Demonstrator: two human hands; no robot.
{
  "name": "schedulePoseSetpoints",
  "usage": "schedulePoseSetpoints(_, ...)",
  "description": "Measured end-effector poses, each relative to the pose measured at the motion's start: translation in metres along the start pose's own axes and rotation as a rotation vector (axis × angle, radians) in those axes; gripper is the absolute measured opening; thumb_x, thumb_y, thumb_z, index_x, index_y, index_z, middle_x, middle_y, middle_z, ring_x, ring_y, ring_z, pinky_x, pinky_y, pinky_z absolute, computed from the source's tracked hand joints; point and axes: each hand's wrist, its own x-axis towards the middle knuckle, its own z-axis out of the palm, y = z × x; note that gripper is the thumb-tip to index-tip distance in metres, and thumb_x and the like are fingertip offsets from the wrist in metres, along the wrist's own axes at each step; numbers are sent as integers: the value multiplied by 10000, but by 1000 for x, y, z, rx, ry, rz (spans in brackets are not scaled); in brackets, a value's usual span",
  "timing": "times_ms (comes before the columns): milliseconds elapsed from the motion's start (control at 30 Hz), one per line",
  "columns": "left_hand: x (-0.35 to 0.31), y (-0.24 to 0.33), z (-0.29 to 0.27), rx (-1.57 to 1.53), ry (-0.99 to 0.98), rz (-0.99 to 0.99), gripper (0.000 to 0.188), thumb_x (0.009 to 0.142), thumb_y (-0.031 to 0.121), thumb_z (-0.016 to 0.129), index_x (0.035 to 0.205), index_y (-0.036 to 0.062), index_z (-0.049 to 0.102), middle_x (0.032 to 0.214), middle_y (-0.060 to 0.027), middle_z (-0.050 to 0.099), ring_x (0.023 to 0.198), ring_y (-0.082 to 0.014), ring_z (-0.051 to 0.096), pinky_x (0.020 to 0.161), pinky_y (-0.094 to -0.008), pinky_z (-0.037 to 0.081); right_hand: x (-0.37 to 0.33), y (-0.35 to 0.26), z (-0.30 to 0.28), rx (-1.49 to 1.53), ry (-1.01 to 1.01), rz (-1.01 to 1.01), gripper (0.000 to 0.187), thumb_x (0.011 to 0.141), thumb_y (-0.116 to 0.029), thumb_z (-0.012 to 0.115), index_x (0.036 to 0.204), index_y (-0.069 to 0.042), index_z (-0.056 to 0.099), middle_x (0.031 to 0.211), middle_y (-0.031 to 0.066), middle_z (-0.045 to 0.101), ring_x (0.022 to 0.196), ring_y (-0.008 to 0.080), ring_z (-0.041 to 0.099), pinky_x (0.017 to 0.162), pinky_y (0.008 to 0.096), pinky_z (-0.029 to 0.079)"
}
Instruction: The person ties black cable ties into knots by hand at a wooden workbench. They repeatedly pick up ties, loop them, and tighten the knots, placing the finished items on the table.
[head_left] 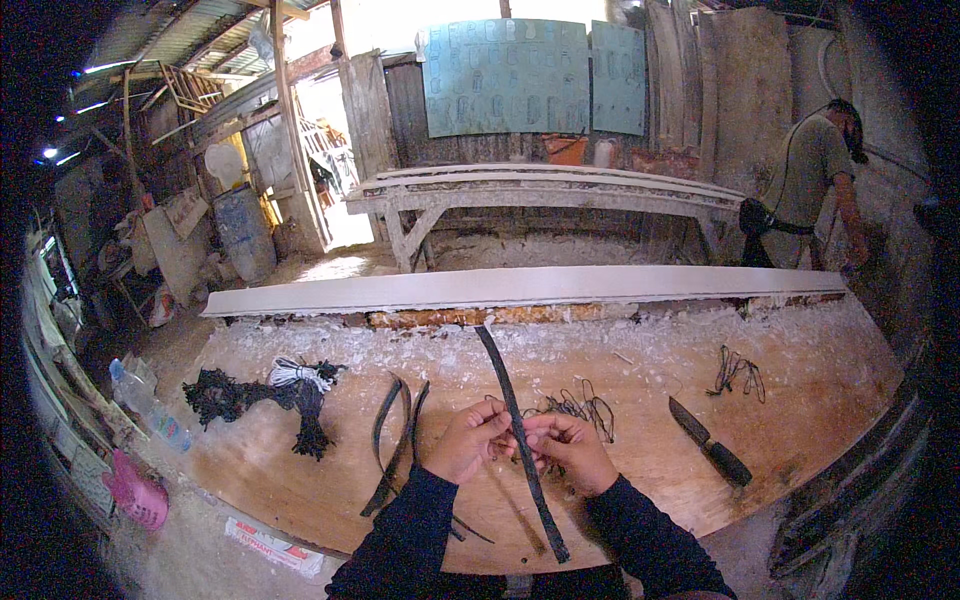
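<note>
A long, flat black strip (497, 365) stands out between my two hands, its far end near the white board and its lower end near the table's front edge. My left hand (467, 442) pinches it near the middle from the left. From the other side my right hand (575, 452) closes its fingers at the same spot; what else these fingertips may hold is too small to make out. More black strips (388, 440) lie curved beside my left wrist. Behind my right hand a loose tangle of thin dark cord (595, 408) rests on the wooden tabletop (640, 500).
Bundles of black cord (235, 398), one tied in white, lie at left. A knife (710, 440) and a small cord bundle (737, 374) lie at right. A white board (540, 290) borders the far edge. Beyond stands a person (815, 180) near a long bench (560, 190).
</note>
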Motion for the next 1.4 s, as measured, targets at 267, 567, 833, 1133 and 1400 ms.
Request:
schedulePoseSetpoints(267,-1,1,2,42,38,-5,144,865,182,525,920,48,526,773,-12,573,642,-83,554,586,-206,476,1,4,-1,90,2,-14,201,817,-79,566,1010,-31,592,828,-4,608,690,67,544,570,182,433)
schedulePoseSetpoints(567,2,-1,4,94,36,1,164,861,186,535,945,45,532,790,-10,573,662,-77,549,595,-200,470,2,7,0,-89,94,-67,169,776,-45,600,940,-6,597,820,25,610,722,98,560,645,211,448)
schedulePoseSetpoints(833,6,-12,12,326,8,76,166,822,150,594,923,34,531,833,-17,582,685,-86,553,605,-204,466,5,15,4,-217,232,-306,202,777,4,578,966,-23,514,863,24,584,783,91,550,701,224,449)
schedulePoseSetpoints(1133,6,-13,6,295,64,84,125,825,71,560,923,3,525,822,-51,585,649,-119,582,555,-224,488,5,14,4,-185,234,-298,201,780,9,575,953,-33,483,807,4,552,755,76,528,698,208,425)
schedulePoseSetpoints(1400,5,-12,5,374,33,139,163,826,62,554,962,-23,526,823,-54,584,685,-112,580,571,-219,488,4,18,4,-132,295,-251,145,795,-36,569,922,-35,501,855,23,540,779,98,518,718,229,430)
